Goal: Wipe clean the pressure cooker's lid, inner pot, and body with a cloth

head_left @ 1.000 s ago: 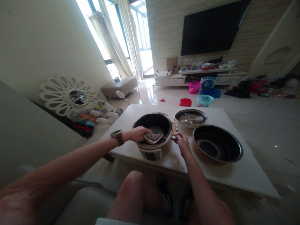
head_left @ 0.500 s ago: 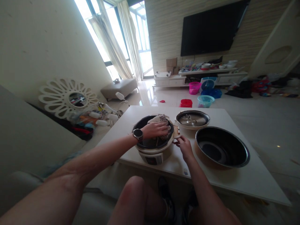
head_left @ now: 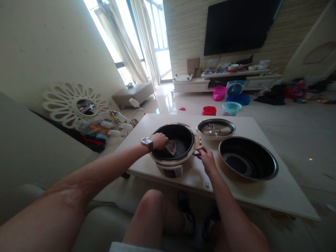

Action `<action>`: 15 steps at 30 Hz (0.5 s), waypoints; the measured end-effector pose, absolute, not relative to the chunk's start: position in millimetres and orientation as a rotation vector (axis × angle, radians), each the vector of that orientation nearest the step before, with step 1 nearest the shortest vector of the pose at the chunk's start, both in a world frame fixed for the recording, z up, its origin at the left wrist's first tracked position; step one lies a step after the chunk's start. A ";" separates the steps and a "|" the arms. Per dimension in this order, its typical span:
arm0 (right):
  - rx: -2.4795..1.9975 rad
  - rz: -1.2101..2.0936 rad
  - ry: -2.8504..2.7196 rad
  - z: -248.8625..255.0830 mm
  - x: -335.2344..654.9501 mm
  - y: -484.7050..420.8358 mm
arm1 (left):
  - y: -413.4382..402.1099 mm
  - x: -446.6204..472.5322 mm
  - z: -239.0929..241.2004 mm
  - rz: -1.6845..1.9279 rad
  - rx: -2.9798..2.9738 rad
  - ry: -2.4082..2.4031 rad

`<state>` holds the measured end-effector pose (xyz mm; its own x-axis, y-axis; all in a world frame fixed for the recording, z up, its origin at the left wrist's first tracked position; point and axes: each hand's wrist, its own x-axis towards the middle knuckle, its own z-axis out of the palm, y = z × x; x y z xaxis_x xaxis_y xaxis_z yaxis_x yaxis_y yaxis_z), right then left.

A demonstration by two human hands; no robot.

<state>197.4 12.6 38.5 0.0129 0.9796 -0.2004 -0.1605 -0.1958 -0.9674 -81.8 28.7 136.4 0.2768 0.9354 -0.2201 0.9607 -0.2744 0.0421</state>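
Note:
A white rice cooker body (head_left: 170,170) with a dark round well stands on the table, its lid off. My left hand (head_left: 159,141), a watch at its wrist, reaches into the well at the left side. Its fingers are closed on a cloth (head_left: 170,148), which hangs against the inner wall. My right hand (head_left: 206,157) grips the cooker's handle (head_left: 198,143) on the right rim. Beside it sits the black inner pot (head_left: 248,159), and behind that the detached lid (head_left: 216,128) lies with its metal underside up.
The white table (head_left: 278,203) carries all the cooker parts. Beyond it on the floor are a red stool (head_left: 209,111), a turquoise basket (head_left: 231,109) and a pink basket (head_left: 219,93). A lamp with several white shades (head_left: 126,127) stands at the left.
My left hand has moved with the cloth from the right side of the well to its left side, and its fingers have closed. My right hand stays at the handle.

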 end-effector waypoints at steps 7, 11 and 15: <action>-1.220 1.420 -0.963 38.4 197.7 11.9 | 1.8 -56.1 166.5 -0.067 1.829 1.609; -1.211 1.430 -0.959 39.4 198.7 11.2 | -4.1 -35.4 173.1 0.448 1.396 1.424; -1.209 1.446 -0.968 40.5 199.6 10.3 | -1.2 -26.5 195.2 0.944 1.100 1.381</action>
<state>199.6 10.3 40.5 -0.0260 0.9790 -0.2023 -0.1864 -0.2036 -0.9612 -26.5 -1.2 195.2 0.0100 0.9659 -0.2588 0.1090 0.2563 0.9604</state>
